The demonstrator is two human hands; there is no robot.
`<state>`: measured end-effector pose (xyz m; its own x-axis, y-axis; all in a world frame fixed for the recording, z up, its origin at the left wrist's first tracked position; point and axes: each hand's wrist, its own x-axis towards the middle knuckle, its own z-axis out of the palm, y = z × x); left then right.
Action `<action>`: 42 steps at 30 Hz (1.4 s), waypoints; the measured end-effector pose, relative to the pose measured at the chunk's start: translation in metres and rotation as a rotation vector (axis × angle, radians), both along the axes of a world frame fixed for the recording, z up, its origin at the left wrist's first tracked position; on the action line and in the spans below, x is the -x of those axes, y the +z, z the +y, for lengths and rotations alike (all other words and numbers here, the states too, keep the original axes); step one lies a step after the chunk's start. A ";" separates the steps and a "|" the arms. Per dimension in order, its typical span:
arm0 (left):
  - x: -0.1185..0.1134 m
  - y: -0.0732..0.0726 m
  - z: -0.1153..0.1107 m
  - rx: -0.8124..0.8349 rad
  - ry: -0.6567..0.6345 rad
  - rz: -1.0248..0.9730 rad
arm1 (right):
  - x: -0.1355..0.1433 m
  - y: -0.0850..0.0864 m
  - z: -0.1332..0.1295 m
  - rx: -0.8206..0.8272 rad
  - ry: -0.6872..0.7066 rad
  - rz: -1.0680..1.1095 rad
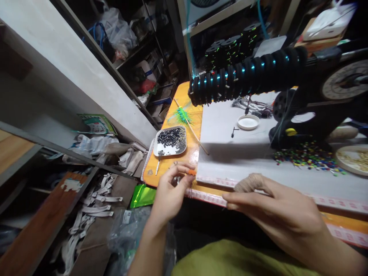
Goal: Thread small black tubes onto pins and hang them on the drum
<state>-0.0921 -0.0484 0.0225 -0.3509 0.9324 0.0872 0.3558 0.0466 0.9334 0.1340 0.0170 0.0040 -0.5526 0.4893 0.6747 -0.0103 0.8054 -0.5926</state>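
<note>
By the bench (193, 151), the left hand (169, 191) pinches an orange bit (192, 172), maybe to steady it; the right hand (287, 214), I can't tell.

Worktop (216, 132) bright — shelves (130, 56) dim, edges softly blurred.

A pale wall (74, 53) is slanting down beyond the left hand (175, 182), ending near a yellow table (166, 165) that is standing in front of both hands. Past the wall's edge, farther from the left hand, dark shelves (130, 55) are holding a plastic bag (119, 28) and boxes (149, 69). A brown plank (43, 226) is lying well left of the hands. Light is brightening the wall and tabletop, while the shelves are sitting in shadow.
</note>
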 end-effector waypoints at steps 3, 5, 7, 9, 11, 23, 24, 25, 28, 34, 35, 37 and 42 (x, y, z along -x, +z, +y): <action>-0.034 -0.008 -0.020 -0.090 0.020 -0.299 | 0.005 0.006 -0.001 0.135 -0.022 0.056; -0.053 -0.017 -0.028 -0.156 0.037 -0.487 | 0.007 0.007 -0.002 0.184 -0.034 0.071; -0.065 -0.026 -0.032 -0.176 0.053 -0.589 | 0.007 0.007 -0.004 0.216 -0.036 0.078; -0.072 -0.030 -0.034 -0.159 0.060 -0.635 | 0.008 0.008 -0.005 0.239 -0.030 0.087; -0.076 -0.031 -0.035 -0.133 0.050 -0.652 | 0.009 0.010 -0.005 0.262 0.008 0.097; -0.085 -0.028 -0.039 -0.128 0.085 -0.443 | 0.010 0.010 -0.015 0.201 -0.052 0.043; -0.086 -0.030 -0.039 -0.132 0.091 -0.468 | 0.010 0.009 -0.016 0.223 -0.039 0.036; -0.087 -0.030 -0.040 -0.130 0.093 -0.492 | 0.009 0.007 -0.016 0.244 -0.029 0.030; -0.087 -0.030 -0.039 -0.102 0.071 -0.563 | 0.007 0.004 -0.017 0.266 -0.037 0.038; -0.086 -0.022 -0.038 -0.091 0.192 -0.681 | -0.004 -0.002 -0.015 0.138 -0.090 0.039; -0.085 -0.021 -0.038 -0.093 0.212 -0.667 | -0.006 -0.003 -0.013 0.113 -0.100 0.020; -0.084 -0.020 -0.040 -0.084 0.220 -0.620 | -0.011 -0.006 -0.010 0.065 -0.115 -0.019; -0.080 -0.021 -0.045 -0.051 0.163 -0.652 | -0.014 -0.005 -0.007 0.026 -0.083 -0.065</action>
